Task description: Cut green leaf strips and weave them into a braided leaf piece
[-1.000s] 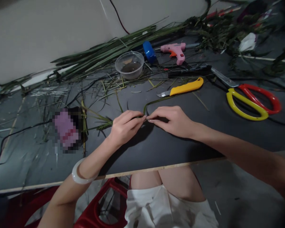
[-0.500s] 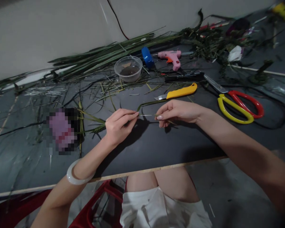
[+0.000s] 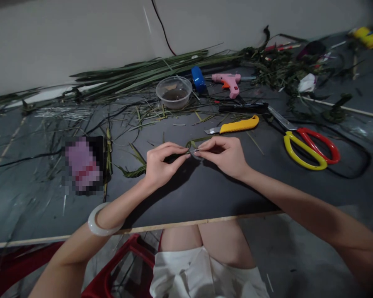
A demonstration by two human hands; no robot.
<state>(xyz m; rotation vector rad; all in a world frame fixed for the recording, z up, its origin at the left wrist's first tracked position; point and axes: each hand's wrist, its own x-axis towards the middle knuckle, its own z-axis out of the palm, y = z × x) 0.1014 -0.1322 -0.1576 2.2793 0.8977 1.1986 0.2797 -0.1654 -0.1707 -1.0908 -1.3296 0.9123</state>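
Observation:
My left hand (image 3: 161, 165) and my right hand (image 3: 225, 155) meet fingertip to fingertip over the dark table (image 3: 205, 194). Between them they pinch a narrow green leaf strip (image 3: 196, 141), which curls away just behind the fingers. The strip's other end trails left past my left hand toward a frayed leaf piece (image 3: 132, 169). A white bangle (image 3: 101, 223) sits on my left wrist.
Behind the hands lie a yellow utility knife (image 3: 236, 125), red-and-yellow scissors (image 3: 307, 140), a pink glue gun (image 3: 228, 80), a blue object (image 3: 199, 78) and a clear plastic bowl (image 3: 174, 91). Long green leaves (image 3: 136, 76) are piled along the wall. Leaf scraps litter the table's left.
Half a second ago my right hand was drawn apart to the right with a thin sliver stretched between the hands. It has come back and the fingertips touch again.

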